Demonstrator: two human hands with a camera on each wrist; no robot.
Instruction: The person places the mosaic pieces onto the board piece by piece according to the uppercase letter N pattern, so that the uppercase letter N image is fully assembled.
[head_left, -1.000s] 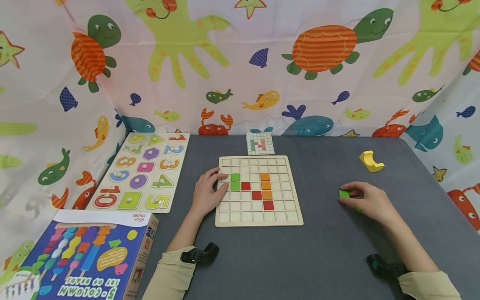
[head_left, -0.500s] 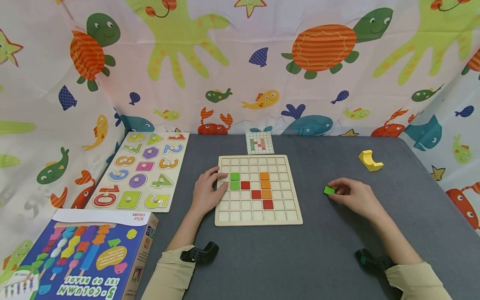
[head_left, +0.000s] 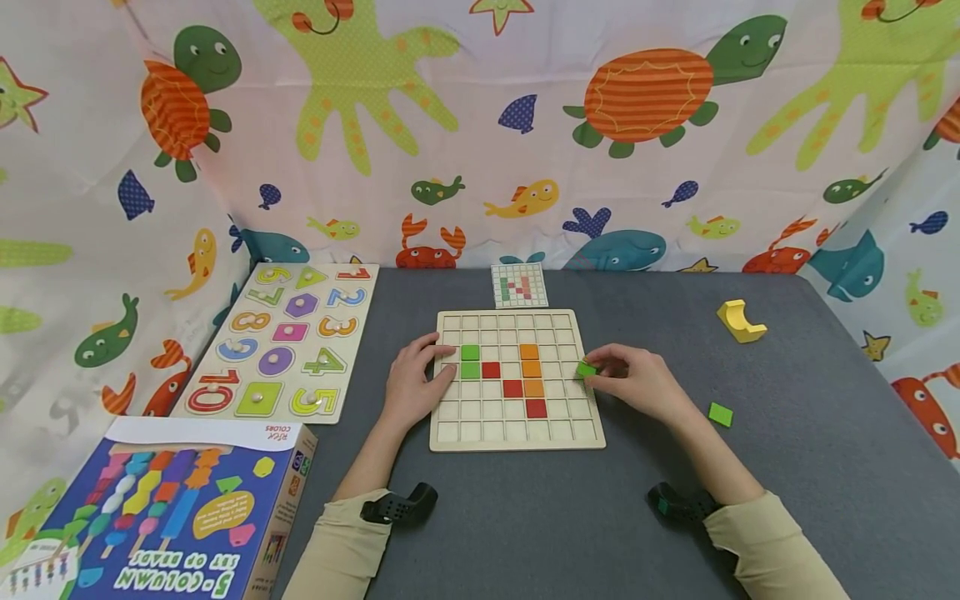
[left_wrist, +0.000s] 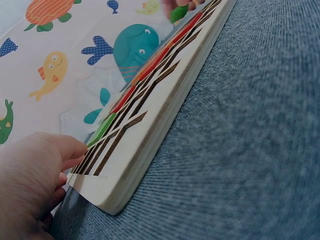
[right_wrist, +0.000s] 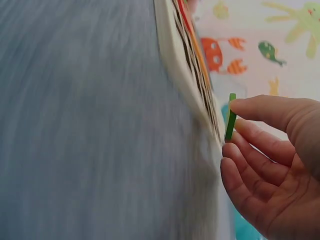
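Note:
A wooden grid board (head_left: 517, 439) lies on the table, with two green tiles (head_left: 470, 361), several red tiles (head_left: 513, 389) and a column of orange tiles (head_left: 530, 367) in its cells. My left hand (head_left: 417, 379) rests at its left edge, thumb and forefinger over the rim. My right hand (head_left: 637, 379) pinches a green square tile (head_left: 586, 369) between thumb and fingers, over the right edge of the board. In the right wrist view the pinched tile (right_wrist: 231, 117) appears edge-on and thin. Another green tile (head_left: 721, 414) lies on the table beside my right forearm.
Behind the board lies a small pattern card (head_left: 520, 286). A yellow curved block (head_left: 742, 322) sits at the back right. To the left are a number puzzle board (head_left: 292, 342) and a blue bead-set box (head_left: 172, 517). A printed cloth (head_left: 480, 167) hangs behind the table.
My right hand has moved left from the right side of the table to the board's edge, carrying the green tile. The other green tile now shows on the table. My left hand stays put.

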